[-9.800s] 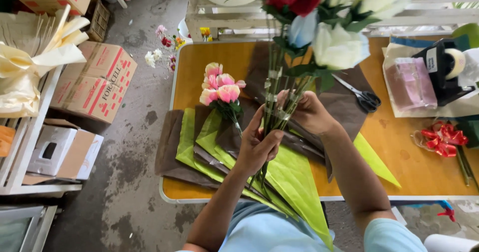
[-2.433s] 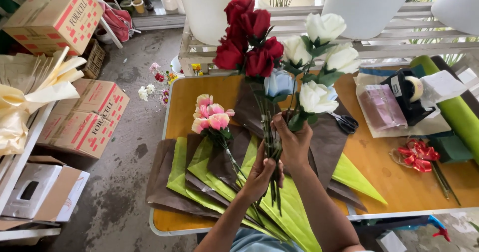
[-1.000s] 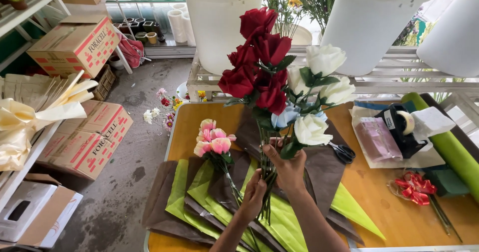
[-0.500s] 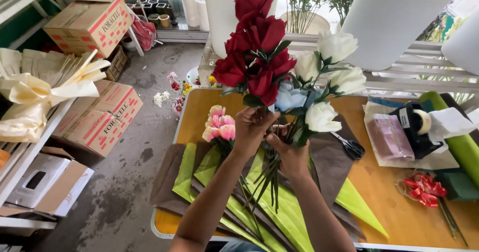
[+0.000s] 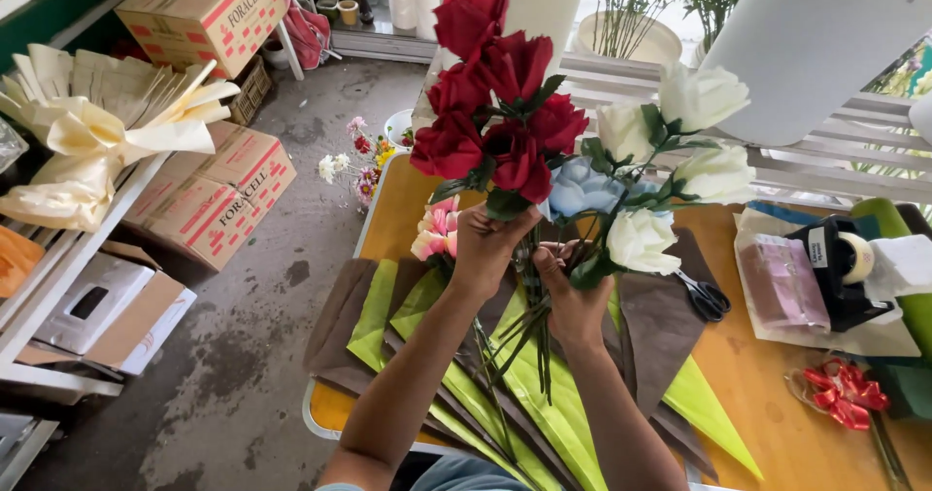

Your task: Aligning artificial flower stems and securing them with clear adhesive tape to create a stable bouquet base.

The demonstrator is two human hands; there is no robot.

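Head view. Left hand (image 5: 487, 243) at centre frame, fingers curled and closed around the bouquet stems just under the red roses (image 5: 490, 102), which rise toward 12 o'clock. Right hand (image 5: 573, 292) just beside it at 3 o'clock, clamped lower on the same stems (image 5: 532, 340), thumb up against the leaves. White roses (image 5: 670, 161) and one pale blue bloom (image 5: 581, 188) fan out at 2 o'clock of the hands. Stem ends hang toward 6 o'clock over green and brown wrapping sheets (image 5: 544, 413) spread on the orange table (image 5: 767, 394). Pink flowers (image 5: 437, 231) lie at 9 o'clock of the left hand. Scissors (image 5: 704, 297) at 3 o'clock. White tray (image 5: 777, 331) further right holds a pink packet (image 5: 782, 282) and a tape roll (image 5: 854, 256). Red ribbon bow (image 5: 840, 394) at 4 o'clock.
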